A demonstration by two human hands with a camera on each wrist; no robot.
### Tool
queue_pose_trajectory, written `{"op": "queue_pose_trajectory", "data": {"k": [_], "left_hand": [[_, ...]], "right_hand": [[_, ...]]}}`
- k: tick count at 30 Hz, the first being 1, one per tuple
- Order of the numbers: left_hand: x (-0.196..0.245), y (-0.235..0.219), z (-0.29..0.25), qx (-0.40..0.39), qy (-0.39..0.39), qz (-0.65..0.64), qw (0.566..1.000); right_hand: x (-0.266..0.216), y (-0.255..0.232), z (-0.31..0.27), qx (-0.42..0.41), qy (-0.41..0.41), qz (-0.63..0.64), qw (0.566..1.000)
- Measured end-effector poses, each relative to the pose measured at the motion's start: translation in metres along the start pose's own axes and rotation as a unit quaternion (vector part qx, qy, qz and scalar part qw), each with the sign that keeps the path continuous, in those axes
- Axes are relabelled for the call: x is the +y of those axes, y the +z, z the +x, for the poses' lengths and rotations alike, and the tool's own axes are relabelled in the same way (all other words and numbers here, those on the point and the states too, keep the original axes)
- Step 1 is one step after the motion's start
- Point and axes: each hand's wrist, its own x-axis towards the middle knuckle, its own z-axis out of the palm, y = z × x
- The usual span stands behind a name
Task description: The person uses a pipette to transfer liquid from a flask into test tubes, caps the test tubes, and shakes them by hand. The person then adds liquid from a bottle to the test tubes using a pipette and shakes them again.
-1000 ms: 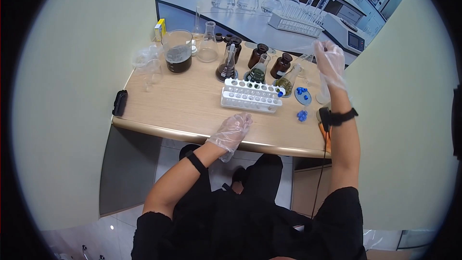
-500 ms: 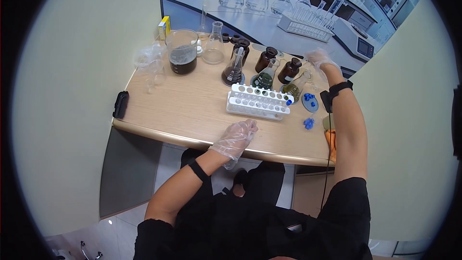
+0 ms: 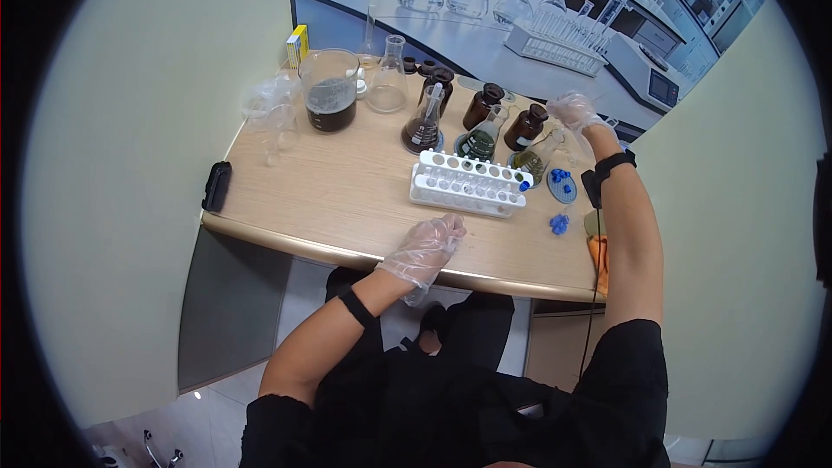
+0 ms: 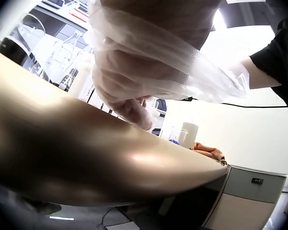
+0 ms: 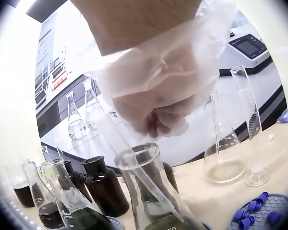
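My gloved left hand (image 3: 426, 247) rests at the table's front edge, fingers loosely curled and holding nothing visible, just in front of a white test tube rack (image 3: 468, 186). My gloved right hand (image 3: 579, 110) is raised at the back right, near a brown bottle (image 3: 526, 127) and above a conical flask of yellow-green liquid (image 3: 533, 160). In the right wrist view its fingers (image 5: 158, 127) are curled close above that flask's mouth. A clear dropper (image 5: 153, 187) leans inside the flask, its upper end fading toward the glove. I cannot tell whether these fingers pinch anything.
Flasks of dark (image 3: 422, 132) and green liquid (image 3: 477, 147) stand behind the rack. A large beaker (image 3: 329, 108) of dark liquid and an empty conical flask (image 3: 387, 91) are at the back left. Blue caps lie on a round dish (image 3: 562, 191); an orange cloth (image 3: 599, 262) is at right.
My right hand has come down and forward toward the yellow-green flask, settling beside the brown bottle. The head view has shifted slightly; my left hand stays at the table edge.
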Motion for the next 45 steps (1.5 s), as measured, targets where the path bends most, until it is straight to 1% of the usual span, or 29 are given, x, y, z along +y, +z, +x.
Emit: {"op": "queue_pose_trajectory", "data": {"k": [2, 8, 11, 13, 16, 19, 21, 24, 26, 27, 28, 29, 31, 32, 34, 35, 36, 38, 39, 40, 42, 44, 45], "left_hand": [[0.004, -0.002, 0.000, -0.010, -0.027, -0.005, 1.000], [0.007, -0.004, 0.002, -0.019, -0.044, -0.011, 0.999], [0.008, -0.005, 0.002, -0.021, -0.042, -0.005, 0.999], [0.007, -0.004, 0.002, -0.021, -0.042, -0.001, 0.999], [0.006, -0.002, 0.001, -0.014, -0.040, -0.003, 0.999], [0.006, -0.001, 0.001, -0.011, -0.041, -0.007, 0.999], [0.006, 0.000, 0.001, -0.015, -0.045, -0.006, 0.999], [-0.004, 0.006, 0.001, -0.004, -0.020, 0.023, 1.000], [-0.010, 0.011, 0.002, 0.000, -0.027, -0.059, 0.998], [-0.013, 0.013, 0.001, 0.000, -0.025, -0.059, 0.998], [-0.008, 0.010, 0.000, -0.001, -0.024, -0.032, 0.999], [-0.005, 0.008, 0.000, -0.003, -0.023, -0.004, 1.000], [-0.003, 0.008, 0.000, -0.005, -0.031, -0.013, 0.999], [-0.003, 0.008, 0.001, -0.007, -0.041, -0.020, 0.999], [-0.003, 0.008, 0.002, -0.010, -0.040, -0.012, 0.999], [-0.004, 0.009, 0.002, -0.016, -0.042, -0.003, 0.999], [-0.005, 0.011, 0.002, -0.013, -0.040, -0.003, 0.999], [-0.006, 0.014, 0.002, 0.009, -0.040, -0.020, 0.999], [-0.007, 0.015, 0.002, 0.010, -0.038, -0.019, 0.999], [-0.005, 0.014, 0.002, 0.009, -0.046, -0.002, 0.999], [-0.004, 0.013, 0.001, 0.005, -0.057, 0.016, 0.998], [-0.009, 0.015, 0.001, 0.012, -0.038, -0.004, 0.999], [-0.015, 0.019, 0.002, 0.012, -0.037, -0.036, 0.999]], "right_hand": [[-0.005, -0.001, -0.002, 0.006, -0.012, 0.008, 1.000], [-0.011, -0.002, -0.004, 0.018, -0.019, -0.001, 1.000], [-0.011, -0.001, -0.002, -0.005, -0.007, -0.023, 1.000], [-0.007, 0.000, -0.003, 0.006, -0.034, -0.044, 0.998], [-0.006, 0.000, -0.002, -0.010, -0.023, -0.040, 0.999], [-0.005, -0.003, -0.005, -0.021, -0.033, -0.045, 0.998], [-0.001, -0.004, -0.005, -0.007, -0.034, -0.040, 0.999], [-0.006, -0.020, -0.015, 0.018, -0.026, -0.029, 0.999], [-0.006, -0.034, -0.024, 0.031, -0.019, -0.025, 0.999], [-0.006, -0.040, -0.030, 0.057, -0.009, 0.037, 0.998], [-0.006, -0.046, -0.037, 0.083, 0.001, 0.100, 0.992], [-0.011, -0.056, -0.048, 0.085, 0.000, 0.098, 0.992], [-0.022, -0.078, -0.077, 0.129, -0.035, 0.136, 0.982], [-0.028, -0.088, -0.089, 0.132, -0.038, 0.133, 0.982], [-0.042, -0.103, -0.117, 0.141, -0.009, 0.253, 0.957], [-0.052, -0.107, -0.134, 0.186, -0.026, 0.241, 0.952], [-0.050, -0.107, -0.144, 0.188, -0.029, 0.240, 0.952], [-0.047, -0.108, -0.162, 0.165, -0.076, 0.336, 0.924], [-0.044, -0.109, -0.173, 0.152, -0.097, 0.316, 0.932], [-0.050, -0.112, -0.191, 0.152, -0.097, 0.316, 0.931], [-0.071, -0.114, -0.232, 0.100, -0.098, 0.330, 0.933], [-0.079, -0.102, -0.256, 0.081, -0.105, 0.350, 0.927], [-0.083, -0.097, -0.267, 0.066, -0.115, 0.368, 0.920]]}}
